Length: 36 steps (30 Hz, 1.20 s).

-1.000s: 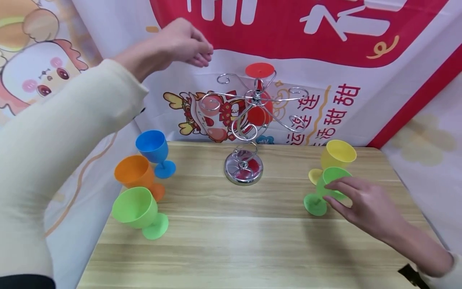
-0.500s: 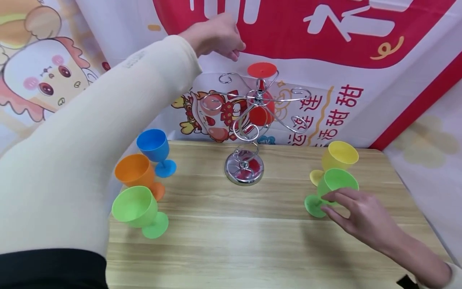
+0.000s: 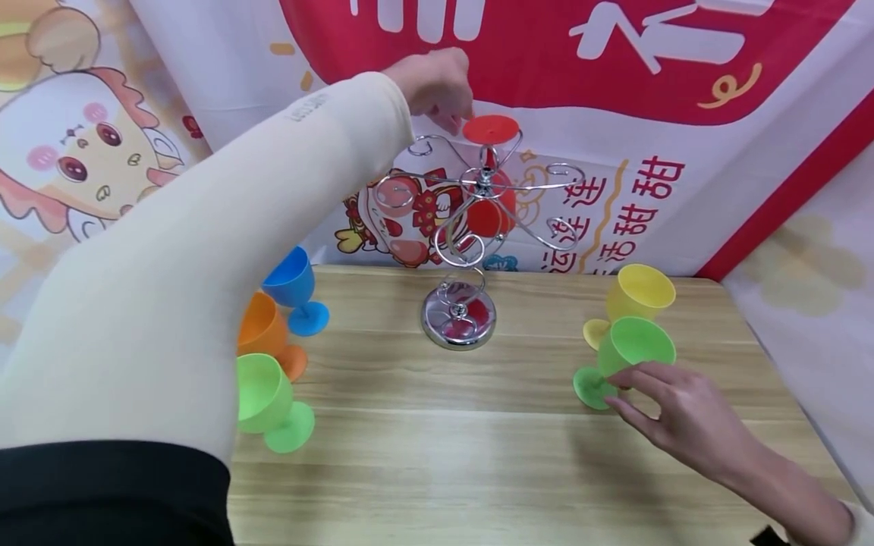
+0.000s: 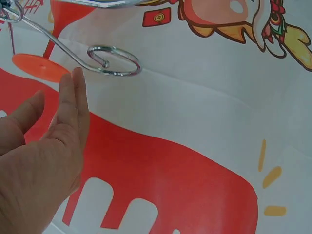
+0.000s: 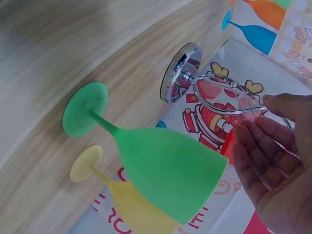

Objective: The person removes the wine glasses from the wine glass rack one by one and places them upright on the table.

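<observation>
A chrome wire goblet rack point(image 3: 485, 184) stands at the back of the table, and a red goblet point(image 3: 488, 216) hangs upside down on its far side, foot upward. My left hand point(image 3: 440, 87) reaches up beside that foot. In the left wrist view, its extended fingertips are right at the edge of the orange-red foot point(image 4: 39, 67), with the thumb apart. On the right, a green goblet point(image 3: 635, 343) stands upright before a yellow goblet point(image 3: 640, 294). My right hand point(image 3: 676, 413) hovers loosely bent beside the green one, holding nothing; the right wrist view shows its relaxed fingers point(image 5: 258, 161).
At the left stand a blue goblet point(image 3: 292, 279), an orange goblet point(image 3: 261, 327) and a light green goblet point(image 3: 262, 394), partly hidden by my left sleeve point(image 3: 171, 303). A printed cloth point(image 3: 532, 61) hangs behind the wooden table point(image 3: 444, 455).
My left arm has swung right across the view, bringing the left hand from the upper left to the red goblet's foot. The right hand has stayed nearly still beside the green goblet.
</observation>
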Tool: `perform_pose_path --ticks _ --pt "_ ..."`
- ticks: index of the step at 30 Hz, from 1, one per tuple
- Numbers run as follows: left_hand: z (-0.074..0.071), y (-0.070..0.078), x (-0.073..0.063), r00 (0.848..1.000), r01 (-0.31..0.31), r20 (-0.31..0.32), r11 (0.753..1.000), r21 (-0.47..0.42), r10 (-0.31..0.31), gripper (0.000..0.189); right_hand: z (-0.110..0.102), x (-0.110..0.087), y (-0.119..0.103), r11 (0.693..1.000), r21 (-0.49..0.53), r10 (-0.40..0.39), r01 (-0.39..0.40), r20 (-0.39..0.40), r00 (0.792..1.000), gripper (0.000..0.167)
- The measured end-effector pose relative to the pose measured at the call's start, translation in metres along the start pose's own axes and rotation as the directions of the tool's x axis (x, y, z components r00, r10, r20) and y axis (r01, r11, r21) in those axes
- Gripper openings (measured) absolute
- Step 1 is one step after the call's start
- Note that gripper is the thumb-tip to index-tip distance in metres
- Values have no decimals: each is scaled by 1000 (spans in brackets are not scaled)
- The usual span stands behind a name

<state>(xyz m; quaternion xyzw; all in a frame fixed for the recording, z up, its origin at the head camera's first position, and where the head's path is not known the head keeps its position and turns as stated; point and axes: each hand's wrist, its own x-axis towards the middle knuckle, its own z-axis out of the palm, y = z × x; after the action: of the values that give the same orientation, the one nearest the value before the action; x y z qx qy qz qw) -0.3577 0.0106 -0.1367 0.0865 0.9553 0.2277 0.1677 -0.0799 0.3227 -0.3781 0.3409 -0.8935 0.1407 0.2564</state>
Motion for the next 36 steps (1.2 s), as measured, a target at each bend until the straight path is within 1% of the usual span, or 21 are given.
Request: perform_pose_path --ticks 6,10,13,20,24,27,30,34,36 --pt "5 6 6 1000 2 12 1000 -13 -2 50 1 -1 -3 1000 18 4 -4 -3 1000 61" --pt "8 9 8 999 20 35 999 -39 -19 53 2 -1 -5 1000 18 7 -7 2 1000 61" --pt "9 12 10 998 38 47 999 -35 -36 56 2 -2 -5 1000 23 12 -12 6 1000 60" --pt "14 18 13 993 110 46 992 -59 -107 61 4 -5 -6 999 41 13 -14 17 1000 60" --pt "16 20 14 994 110 33 993 -38 -109 59 5 -6 -6 999 44 13 -13 16 1000 60" --pt "16 21 15 994 107 18 993 -40 -106 57 6 -6 -6 999 47 14 -14 10 1000 61" --pt "14 21 15 994 113 -1 988 -108 -113 55 6 -7 -6 999 38 17 -17 12 1000 62" --pt "15 19 14 992 109 -35 968 -227 -120 46 6 -8 -6 999 36 18 -18 13 1000 62" --pt "16 18 13 991 108 -48 959 -261 -124 39 7 -9 -6 999 45 16 -17 13 1000 61"
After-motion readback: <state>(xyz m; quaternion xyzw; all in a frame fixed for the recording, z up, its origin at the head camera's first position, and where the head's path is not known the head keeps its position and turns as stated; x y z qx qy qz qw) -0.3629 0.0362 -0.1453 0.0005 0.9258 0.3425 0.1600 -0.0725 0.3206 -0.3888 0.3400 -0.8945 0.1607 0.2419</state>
